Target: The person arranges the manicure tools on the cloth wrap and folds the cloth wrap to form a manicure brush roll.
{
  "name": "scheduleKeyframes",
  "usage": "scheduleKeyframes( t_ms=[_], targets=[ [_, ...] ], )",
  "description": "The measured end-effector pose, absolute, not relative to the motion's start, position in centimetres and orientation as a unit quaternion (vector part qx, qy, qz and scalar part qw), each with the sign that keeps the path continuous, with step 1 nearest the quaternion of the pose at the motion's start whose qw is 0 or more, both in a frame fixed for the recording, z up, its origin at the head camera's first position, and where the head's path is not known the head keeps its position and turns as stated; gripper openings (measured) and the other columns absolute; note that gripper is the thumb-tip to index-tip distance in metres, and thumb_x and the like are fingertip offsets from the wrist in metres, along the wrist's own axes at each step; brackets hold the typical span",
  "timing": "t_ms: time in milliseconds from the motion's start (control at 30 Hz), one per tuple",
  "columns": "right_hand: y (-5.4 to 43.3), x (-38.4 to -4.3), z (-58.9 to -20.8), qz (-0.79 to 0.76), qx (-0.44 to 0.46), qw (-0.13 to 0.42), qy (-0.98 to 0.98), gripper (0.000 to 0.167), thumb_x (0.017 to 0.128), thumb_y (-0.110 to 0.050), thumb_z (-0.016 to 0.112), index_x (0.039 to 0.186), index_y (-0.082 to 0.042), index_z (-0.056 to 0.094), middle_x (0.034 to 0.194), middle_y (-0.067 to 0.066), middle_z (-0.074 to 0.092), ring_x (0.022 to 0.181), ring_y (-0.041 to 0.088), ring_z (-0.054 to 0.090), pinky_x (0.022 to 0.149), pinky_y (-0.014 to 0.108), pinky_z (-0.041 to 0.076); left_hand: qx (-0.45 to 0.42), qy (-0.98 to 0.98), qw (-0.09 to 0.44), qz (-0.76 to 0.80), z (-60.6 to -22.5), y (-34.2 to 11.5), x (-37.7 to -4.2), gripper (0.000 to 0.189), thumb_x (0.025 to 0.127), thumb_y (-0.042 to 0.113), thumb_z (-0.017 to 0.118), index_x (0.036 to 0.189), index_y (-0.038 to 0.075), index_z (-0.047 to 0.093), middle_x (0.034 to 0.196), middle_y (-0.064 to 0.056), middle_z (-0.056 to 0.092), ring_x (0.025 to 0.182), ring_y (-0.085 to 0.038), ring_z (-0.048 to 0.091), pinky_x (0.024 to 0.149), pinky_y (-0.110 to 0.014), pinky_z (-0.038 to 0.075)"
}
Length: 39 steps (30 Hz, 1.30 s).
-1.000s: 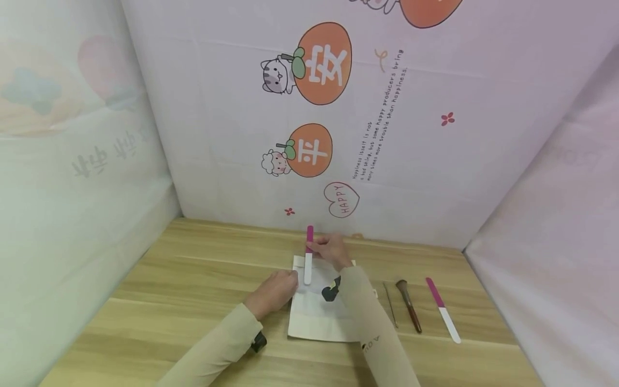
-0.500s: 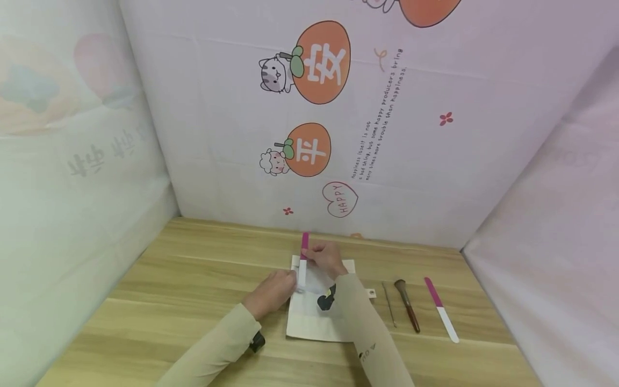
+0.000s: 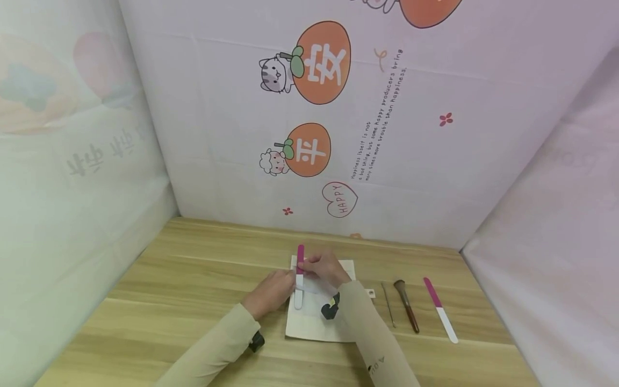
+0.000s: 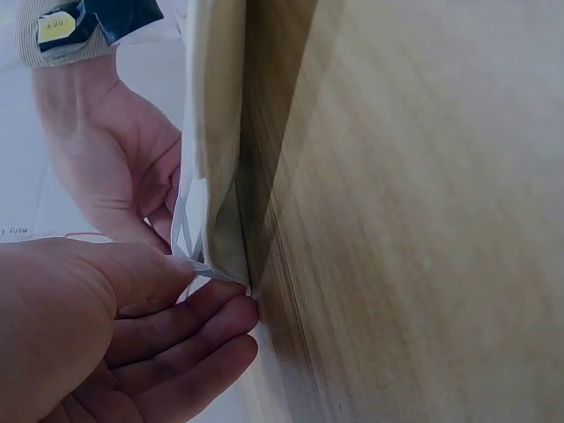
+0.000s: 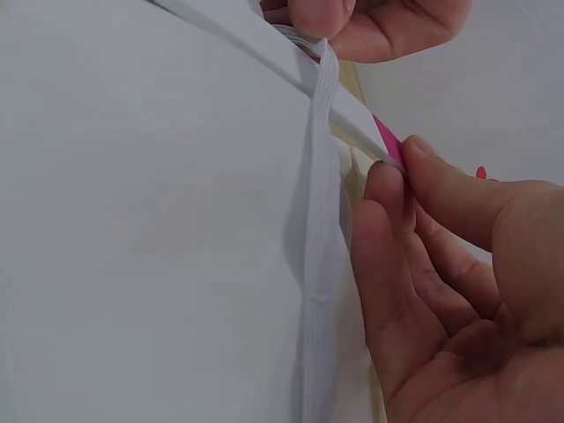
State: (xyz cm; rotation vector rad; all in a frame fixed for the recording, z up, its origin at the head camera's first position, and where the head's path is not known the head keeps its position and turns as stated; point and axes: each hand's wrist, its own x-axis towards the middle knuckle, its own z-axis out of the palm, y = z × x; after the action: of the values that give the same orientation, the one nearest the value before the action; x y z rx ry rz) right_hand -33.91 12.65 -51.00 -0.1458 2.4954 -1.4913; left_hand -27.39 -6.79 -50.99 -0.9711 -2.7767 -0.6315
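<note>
My right hand pinches a flat pink-and-white nail file between thumb and fingers at its pink part. The white part passes under a pale elastic band and lies over a white cloth case. At the case's left edge, my left hand pinches the band, thumb against fingers, as the left wrist view shows. The band is stretched up off the cloth in the right wrist view. My left fingertips are partly cut off there, at the top.
Right of the case lie a thin metal needle-like tool, a brush with a brown handle, and another pink-and-white nail file. A snap tab sticks out from the case. A printed cloth wall stands behind the wooden table.
The nail file has slid toward the person and slightly left, its white end now beyond the band. My right hand moved with it; the left hand stayed nearly in place.
</note>
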Motion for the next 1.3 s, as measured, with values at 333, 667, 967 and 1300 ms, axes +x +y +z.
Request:
scheduleKeyframes(
  t_ms=[333, 667, 967, 1300],
  targets=[
    [13.3, -33.0, -50.6, -0.495, -0.046, 0.193, 0.846, 0.016, 0.091, -0.018, 0.083, 0.101, -0.005, 0.081, 0.088, 0.007, 0.081, 0.074, 0.01, 0.076, 0.072, 0.023, 0.061, -0.317, -0.925, 0.053, -0.202, -50.8, -6.8, -27.4, 0.018, 0.105, 0.002, 0.055, 0.09, 0.0, 0.064, 0.074, -0.004, 0.057, 0.066, -0.015, 0.052, 0.059, -0.028, 0.052],
    [13.2, -33.2, -50.1, -0.469, -0.056, 0.21, 0.856, 0.018, 0.093, -0.024, 0.081, 0.099, -0.007, 0.083, 0.087, 0.005, 0.082, 0.076, 0.012, 0.076, 0.075, 0.026, 0.062, -0.333, -0.917, 0.072, -0.21, -50.7, -7.0, -27.2, 0.014, 0.105, 0.001, 0.058, 0.091, 0.0, 0.063, 0.073, -0.003, 0.055, 0.068, -0.015, 0.052, 0.061, -0.029, 0.051],
    [12.8, -34.7, -50.6, -0.492, -0.013, 0.139, 0.859, 0.018, 0.095, -0.024, 0.08, 0.095, -0.006, 0.08, 0.082, 0.008, 0.081, 0.073, 0.014, 0.077, 0.076, 0.027, 0.06, -0.339, -0.914, 0.08, -0.209, -50.9, -6.8, -27.2, 0.018, 0.101, -0.001, 0.063, 0.084, 0.002, 0.06, 0.069, 0.0, 0.049, 0.065, -0.013, 0.047, 0.058, -0.025, 0.046],
    [12.3, -35.0, -50.5, -0.526, -0.012, 0.119, 0.842, 0.012, 0.093, -0.012, 0.08, 0.093, 0.0, 0.079, 0.081, 0.012, 0.08, 0.067, 0.013, 0.074, 0.066, 0.024, 0.06, -0.337, -0.914, 0.085, -0.211, -50.9, -6.8, -27.3, 0.02, 0.103, 0.0, 0.06, 0.083, 0.003, 0.061, 0.068, 0.0, 0.051, 0.063, -0.012, 0.048, 0.056, -0.024, 0.047]
  ],
)
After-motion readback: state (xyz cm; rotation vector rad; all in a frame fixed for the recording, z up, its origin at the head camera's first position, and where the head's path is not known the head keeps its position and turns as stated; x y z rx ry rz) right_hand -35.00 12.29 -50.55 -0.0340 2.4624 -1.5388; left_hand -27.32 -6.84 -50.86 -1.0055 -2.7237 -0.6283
